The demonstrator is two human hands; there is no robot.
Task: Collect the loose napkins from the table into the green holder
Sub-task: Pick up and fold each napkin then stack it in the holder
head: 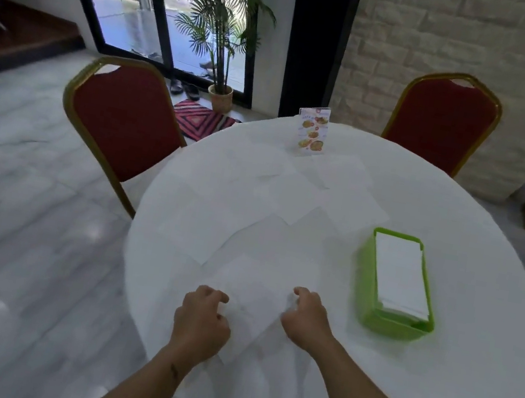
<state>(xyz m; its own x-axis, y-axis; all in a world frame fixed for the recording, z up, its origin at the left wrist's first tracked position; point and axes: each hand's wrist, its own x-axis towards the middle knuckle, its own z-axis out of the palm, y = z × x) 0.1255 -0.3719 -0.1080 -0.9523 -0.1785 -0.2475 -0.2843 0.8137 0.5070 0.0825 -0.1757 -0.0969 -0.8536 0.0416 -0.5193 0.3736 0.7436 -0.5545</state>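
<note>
White cloth covers our round table; nearest, our left hand and right hand pinch opposite corners of one napkin. Right of them the green holder carries a white stack. Beyond, loose napkins overlap before the menu card.

Round white table, loose napkins, green holder, menu stand

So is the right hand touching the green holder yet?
Apart. The head view shows the right hand pinching the near napkin, with a clear strip of white tablecloth between it and the green holder.
</note>
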